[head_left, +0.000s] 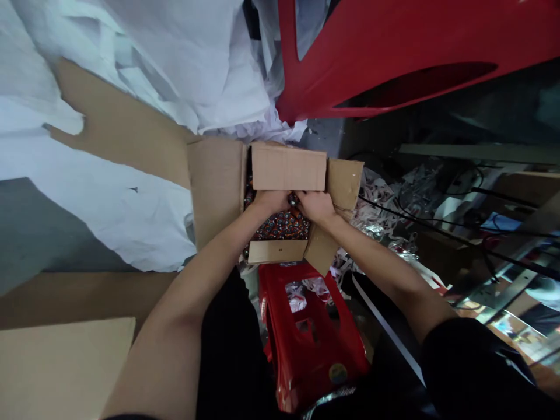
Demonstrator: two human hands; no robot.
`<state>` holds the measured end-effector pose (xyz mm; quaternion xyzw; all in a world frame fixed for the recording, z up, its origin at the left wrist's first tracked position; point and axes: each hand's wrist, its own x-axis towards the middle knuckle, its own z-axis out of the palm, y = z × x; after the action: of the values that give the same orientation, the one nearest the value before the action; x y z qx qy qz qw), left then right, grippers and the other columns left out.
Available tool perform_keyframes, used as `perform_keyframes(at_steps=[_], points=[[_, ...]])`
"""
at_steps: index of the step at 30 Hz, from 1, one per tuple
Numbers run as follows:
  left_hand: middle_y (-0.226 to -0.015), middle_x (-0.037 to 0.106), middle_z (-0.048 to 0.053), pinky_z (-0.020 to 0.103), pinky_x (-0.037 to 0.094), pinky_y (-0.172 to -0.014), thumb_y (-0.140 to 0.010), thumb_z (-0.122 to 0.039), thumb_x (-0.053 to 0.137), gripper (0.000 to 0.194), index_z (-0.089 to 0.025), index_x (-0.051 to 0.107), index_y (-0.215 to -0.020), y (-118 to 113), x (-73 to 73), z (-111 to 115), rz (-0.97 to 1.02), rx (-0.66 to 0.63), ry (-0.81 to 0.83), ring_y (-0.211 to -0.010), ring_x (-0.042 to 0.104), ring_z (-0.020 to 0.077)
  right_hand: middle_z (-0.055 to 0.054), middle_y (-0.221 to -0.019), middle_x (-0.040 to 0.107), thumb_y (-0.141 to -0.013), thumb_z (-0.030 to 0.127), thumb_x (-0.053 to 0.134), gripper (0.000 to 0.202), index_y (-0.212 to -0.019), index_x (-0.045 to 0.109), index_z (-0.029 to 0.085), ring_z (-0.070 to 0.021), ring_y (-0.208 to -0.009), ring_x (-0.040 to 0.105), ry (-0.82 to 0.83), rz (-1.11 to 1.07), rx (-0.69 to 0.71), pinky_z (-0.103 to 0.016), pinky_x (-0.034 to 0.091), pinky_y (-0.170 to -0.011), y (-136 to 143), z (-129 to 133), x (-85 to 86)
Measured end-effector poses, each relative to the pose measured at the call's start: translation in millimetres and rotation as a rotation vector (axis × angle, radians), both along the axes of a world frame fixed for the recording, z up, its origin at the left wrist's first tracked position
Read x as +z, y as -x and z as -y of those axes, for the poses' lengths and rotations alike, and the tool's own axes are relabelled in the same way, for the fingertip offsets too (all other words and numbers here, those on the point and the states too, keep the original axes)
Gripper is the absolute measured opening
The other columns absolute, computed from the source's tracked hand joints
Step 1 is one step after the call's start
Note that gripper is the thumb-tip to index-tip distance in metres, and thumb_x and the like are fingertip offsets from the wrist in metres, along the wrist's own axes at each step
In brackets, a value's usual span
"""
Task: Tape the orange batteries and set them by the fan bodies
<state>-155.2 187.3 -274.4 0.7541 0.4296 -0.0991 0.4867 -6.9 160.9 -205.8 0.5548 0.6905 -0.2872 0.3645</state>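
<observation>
An open cardboard box (216, 189) is packed with small cylinders that look like batteries (284, 226), orange and dark with shiny ends. Both my hands are inside it, close together near its far side. My left hand (275, 201) is curled down on some batteries, its fingertips partly hidden. My right hand (315, 205) has its fingers bent and closed around batteries beside it. One dark battery end shows between the two hands. The far flap (289, 169) stands just beyond my fingers, and the near flap (277, 251) lies below the batteries.
A red plastic stool (315, 344) stands between my legs, near the box. Another large red plastic piece (394, 52) is at upper right. White sheeting (166, 52) and cardboard (122, 122) lie at left. Shredded scraps (380, 204), dark cables (406, 216) and a metal frame (511, 294) are at right.
</observation>
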Motion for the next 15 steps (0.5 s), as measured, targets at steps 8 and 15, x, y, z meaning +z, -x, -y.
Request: perform_keyframes(at_steps=[8, 15], points=[[-0.135, 0.069, 0.017, 0.060, 0.042, -0.116, -0.073, -0.041, 0.086, 0.068, -0.021, 0.066, -0.135, -13.3, 6.6, 6.9, -0.181, 0.040, -0.079, -0.131, 0.059, 0.0450, -0.022, -0.125, 0.072, -0.102, 0.022, 0.045, 0.044, -0.144, 0.058, 0.023, -0.0342, -0.113, 0.071, 0.012, -0.057, -0.093, -0.049, 0.059, -0.093, -7.4, -8.7, -12.8], [-0.126, 0.072, 0.022, 0.055, 0.055, -0.098, -0.087, -0.040, 0.072, 0.054, -0.016, 0.065, -0.134, -3.7, 14.5, 12.4, -0.263, 0.030, -0.091, -0.115, 0.069, 0.0440, -0.018, -0.131, 0.070, -0.101, 0.019, 0.044, 0.045, -0.144, 0.059, 0.024, -0.0350, -0.108, 0.074, -0.091, -0.160, -0.104, -0.049, 0.061, -0.086, -0.6, 0.4, -5.9]])
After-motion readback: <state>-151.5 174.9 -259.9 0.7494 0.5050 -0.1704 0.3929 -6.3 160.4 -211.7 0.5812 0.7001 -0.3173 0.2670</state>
